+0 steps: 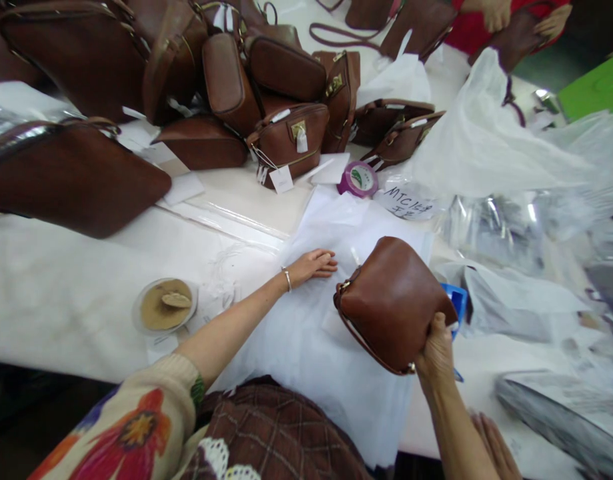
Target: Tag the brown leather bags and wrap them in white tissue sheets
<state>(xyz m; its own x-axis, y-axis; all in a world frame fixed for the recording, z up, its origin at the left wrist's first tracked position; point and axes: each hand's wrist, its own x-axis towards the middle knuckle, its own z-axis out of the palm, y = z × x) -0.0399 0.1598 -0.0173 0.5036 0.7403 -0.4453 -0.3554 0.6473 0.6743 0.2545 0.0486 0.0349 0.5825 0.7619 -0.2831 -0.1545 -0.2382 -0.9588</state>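
My right hand grips the lower right side of a small brown leather handbag, tilted above a stack of thin white sheets. The bag's zip and strap edge faces down and left. My left hand, with a bracelet at its wrist, stretches its fingers over the white sheets, left of the bag and apart from it. It holds nothing. Part of a blue object shows behind the bag; I cannot make out its kind.
Several brown leather bags are heaped at the back, with a large one at left. Purple tape, a tub of tan paste and plastic wrapping lie around. Another person's hands are at the back; another hand is lower right.
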